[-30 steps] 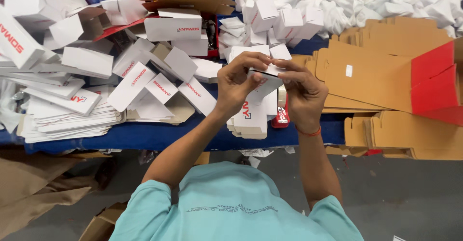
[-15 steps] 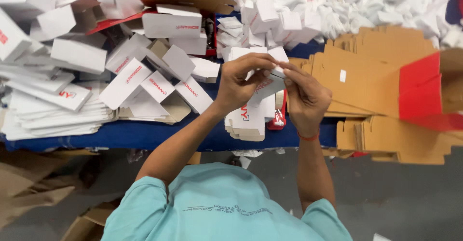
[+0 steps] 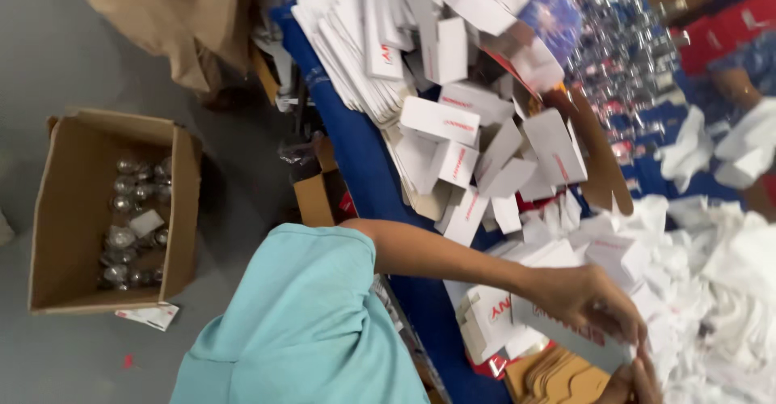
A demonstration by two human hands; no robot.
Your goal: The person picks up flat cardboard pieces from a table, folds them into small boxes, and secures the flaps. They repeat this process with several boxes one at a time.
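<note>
— What is held in the left hand (image 3: 586, 299)?

— A flat grey-white carton blank (image 3: 570, 335) with red print is pinched along its upper edge; the fingers are curled and pressed together on it, just above the blue-covered table (image 3: 368, 169).

— And the right hand (image 3: 634, 380)?

— Only its fingertips are seen at the bottom edge of the view, laid against the lower edge of the same blank. Whether they are pinching or merely touching cannot be told.

— Where is the blank placed among the rest?

— It is held over a folded white box (image 3: 489, 319) and a stack of brown cardboard cut-outs (image 3: 562, 376), with heaps of crumpled white paper (image 3: 719, 291) just beside it.

— What else is shown on the table?

— Many flat white cartons (image 3: 440, 119) are piled loosely, and a fanned stack of them (image 3: 352, 56) is laid near the edge.

— And off the table?

— An open brown cardboard box (image 3: 61, 210) is seen on the grey floor, with shiny round items (image 3: 129, 210) inside. A teal shirt (image 3: 303, 323) is seen in the foreground.
</note>
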